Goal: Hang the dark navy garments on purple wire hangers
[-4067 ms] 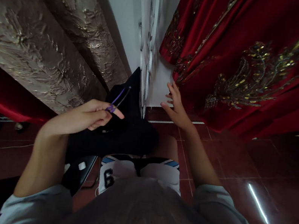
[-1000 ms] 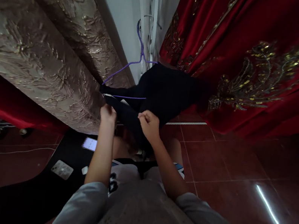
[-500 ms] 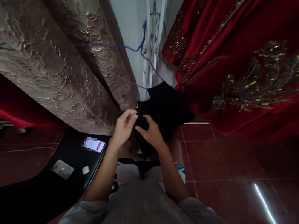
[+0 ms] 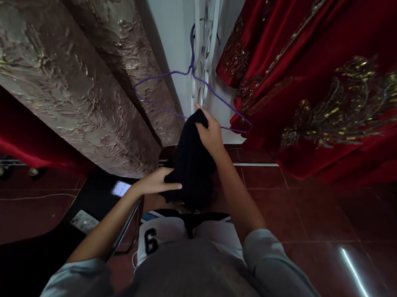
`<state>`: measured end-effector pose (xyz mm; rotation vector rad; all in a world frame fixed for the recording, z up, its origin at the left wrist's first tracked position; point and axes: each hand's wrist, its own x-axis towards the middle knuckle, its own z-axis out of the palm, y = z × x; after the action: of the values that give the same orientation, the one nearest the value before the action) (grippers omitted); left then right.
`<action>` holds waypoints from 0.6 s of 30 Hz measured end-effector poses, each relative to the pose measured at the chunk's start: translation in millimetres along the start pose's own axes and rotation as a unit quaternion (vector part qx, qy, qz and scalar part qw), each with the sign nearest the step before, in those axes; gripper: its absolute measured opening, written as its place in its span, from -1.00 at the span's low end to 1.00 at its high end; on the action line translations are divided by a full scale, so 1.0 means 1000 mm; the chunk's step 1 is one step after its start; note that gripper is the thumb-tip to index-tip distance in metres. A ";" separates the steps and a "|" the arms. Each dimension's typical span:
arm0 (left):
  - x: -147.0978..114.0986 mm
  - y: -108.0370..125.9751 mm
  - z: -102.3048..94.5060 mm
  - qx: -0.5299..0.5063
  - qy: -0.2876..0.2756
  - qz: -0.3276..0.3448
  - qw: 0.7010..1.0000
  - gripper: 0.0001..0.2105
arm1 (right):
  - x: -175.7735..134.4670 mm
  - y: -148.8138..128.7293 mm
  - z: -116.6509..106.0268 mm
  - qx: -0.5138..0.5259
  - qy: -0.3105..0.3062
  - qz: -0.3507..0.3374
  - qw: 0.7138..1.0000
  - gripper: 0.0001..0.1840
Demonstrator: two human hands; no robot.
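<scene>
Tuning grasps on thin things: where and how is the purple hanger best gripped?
Probably pinch the purple hanger at its neck, below the hook, from the front left. Both sloping shoulders meet there and the hook rises above, so it should balance best. The right hand and dark cloth cover part of the lower bar.

At the centre a garment (image 4: 194,163) sits between the right hand (image 4: 211,133) at its top and the left hand (image 4: 155,182) at its lower left edge, with a hanger (image 4: 192,64) above it before a rack (image 4: 216,14). One drape (image 4: 85,53) fills the upper left, another (image 4: 312,61) the upper right, above the floor (image 4: 308,217). At lower left, two phones (image 4: 84,221) lie on a seat (image 4: 98,204), left of the left forearm (image 4: 107,227).
</scene>
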<state>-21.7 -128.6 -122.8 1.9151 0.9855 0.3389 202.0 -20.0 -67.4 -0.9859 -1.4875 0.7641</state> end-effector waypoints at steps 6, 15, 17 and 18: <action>-0.039 -0.012 -0.046 0.134 0.081 -0.069 0.985 -0.68 | -0.010 0.018 -0.041 -0.054 0.074 0.055 0.994 -0.80; -0.004 0.036 -0.127 0.186 0.425 0.007 0.886 -0.79 | -0.039 -0.015 -0.072 -0.056 0.043 0.052 0.996 -0.85; 0.007 0.040 -0.129 0.191 0.385 -0.012 0.903 -0.77 | -0.041 -0.019 -0.071 -0.072 0.056 0.040 0.995 -0.86; 0.010 0.037 -0.129 0.207 0.341 -0.033 0.916 -0.75 | -0.042 -0.020 -0.073 -0.086 0.068 0.031 0.993 -0.87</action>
<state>-72.4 -52.1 -24.4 2.1752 1.6830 0.8526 270.8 -70.8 -57.0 -1.1960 -1.4268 0.6079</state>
